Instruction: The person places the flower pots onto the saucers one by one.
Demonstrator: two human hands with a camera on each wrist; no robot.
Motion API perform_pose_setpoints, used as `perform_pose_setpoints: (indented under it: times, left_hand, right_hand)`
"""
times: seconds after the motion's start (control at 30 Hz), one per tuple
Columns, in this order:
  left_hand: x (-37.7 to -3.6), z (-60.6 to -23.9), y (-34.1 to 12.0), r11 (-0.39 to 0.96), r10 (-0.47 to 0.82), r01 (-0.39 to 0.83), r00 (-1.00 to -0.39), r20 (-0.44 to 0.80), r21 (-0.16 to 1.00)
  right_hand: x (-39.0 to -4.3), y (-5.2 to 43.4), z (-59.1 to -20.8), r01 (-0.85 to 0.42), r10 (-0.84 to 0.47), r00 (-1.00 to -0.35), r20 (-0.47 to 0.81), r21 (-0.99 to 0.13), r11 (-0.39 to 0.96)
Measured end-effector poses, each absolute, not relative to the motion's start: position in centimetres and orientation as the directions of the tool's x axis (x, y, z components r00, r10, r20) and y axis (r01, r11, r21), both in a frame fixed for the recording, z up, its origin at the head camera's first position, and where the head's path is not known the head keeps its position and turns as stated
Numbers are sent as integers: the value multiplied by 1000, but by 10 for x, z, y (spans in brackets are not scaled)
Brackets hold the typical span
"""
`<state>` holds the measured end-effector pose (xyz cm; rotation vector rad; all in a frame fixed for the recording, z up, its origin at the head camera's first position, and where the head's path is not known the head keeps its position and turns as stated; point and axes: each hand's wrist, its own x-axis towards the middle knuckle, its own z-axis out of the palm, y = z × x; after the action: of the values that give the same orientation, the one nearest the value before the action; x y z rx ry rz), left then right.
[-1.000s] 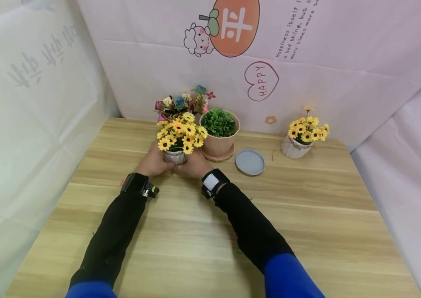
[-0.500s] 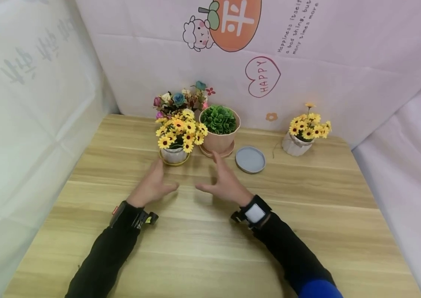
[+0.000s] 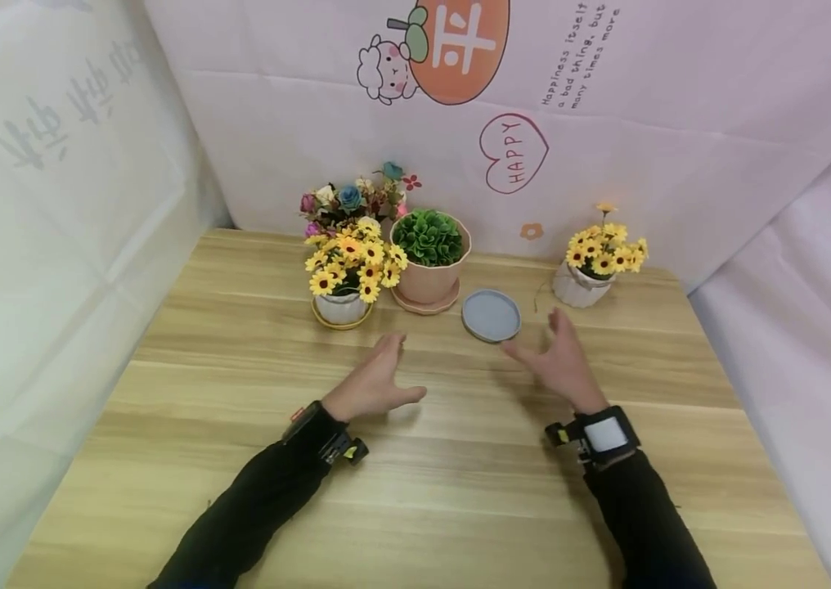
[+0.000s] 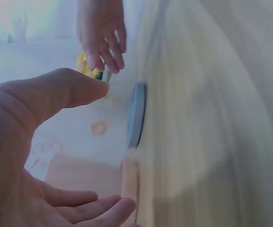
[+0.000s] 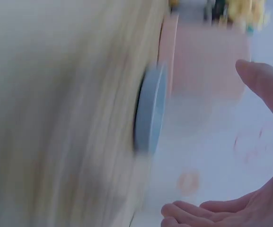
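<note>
Left hand: my left hand (image 3: 374,384) hovers over the table (image 3: 415,491), fingers straight and spread, holding nothing.
Right hand: my right hand (image 3: 561,363) likewise, fingers loose and apart, empty, palm turned inward.
Key relation: the grey saucer (image 3: 491,315) lies flat just ahead of and between the two hands, a little left of the right fingertips; the right hand is the nearer. Round, so no long axis to speak of.
Second relation: the sunflower pot by the wall (image 3: 581,286) stands directly on the table, just beyond the right hand and to the right of the saucer, not touching it.
Containers: grey saucer bears nothing. The near sunflower pot (image 3: 342,307) sits in a yellow saucer (image 3: 341,324); the pink pot (image 3: 428,282) of green foliage sits on its own pink saucer.
Wrist views: blurred; grey saucer (image 4: 136,115) seen edge-on beyond my open fingers, also from the right (image 5: 150,109).
Behind: mixed bouquet (image 3: 352,199) against the backdrop.
</note>
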<state>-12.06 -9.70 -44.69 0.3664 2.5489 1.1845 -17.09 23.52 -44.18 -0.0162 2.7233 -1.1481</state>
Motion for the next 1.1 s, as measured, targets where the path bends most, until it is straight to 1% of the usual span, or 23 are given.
perform_pose_setpoints:
  times: [0.17,0.27,0.37,0.43,0.53,0.6,0.7,0.77,0.9,1.0,1.1]
  left_hand:
    - [-140,-450,-69,611,365,96,-915,-172,786]
    - [-155,-453,-52,590,366,103,-918,-151,801]
    - [-170,-458,-37,559,361,121,-926,-110,821]
    - [-180,-463,-27,561,352,143,-933,-79,815]
    - [-193,-469,-13,603,325,158,-944,-60,782]
    - [-200,-471,-4,626,295,133,-953,-75,768]
    - [-208,-474,11,641,253,82,-961,-110,763]
    - [-212,-477,20,647,226,61,-967,-115,760]
    - [-221,-483,34,667,185,74,-980,-69,742]
    - [-228,-486,42,672,176,90,-984,-41,735]
    - [-235,-487,46,680,173,83,-984,-50,729]
  right_hand:
    - [-204,280,-440,222,85,-970,-226,-699,680]
    - [-227,302,-443,256,160,-966,-202,-692,675]
    - [-247,317,-448,271,203,-962,-180,-691,670]
    - [-261,325,-452,245,213,-968,-136,-705,666]
    - [-280,332,-457,154,205,-979,-24,-748,646]
    - [-291,335,-460,72,190,-980,65,-772,632]
    - [-303,336,-464,18,184,-976,117,-800,600]
    - [-310,335,-468,24,195,-974,114,-807,590]
    - [-321,332,-474,67,226,-970,88,-797,600]
    - [-326,328,-474,129,265,-963,47,-786,605]
    - [-330,322,-473,192,309,-951,-3,-789,584]
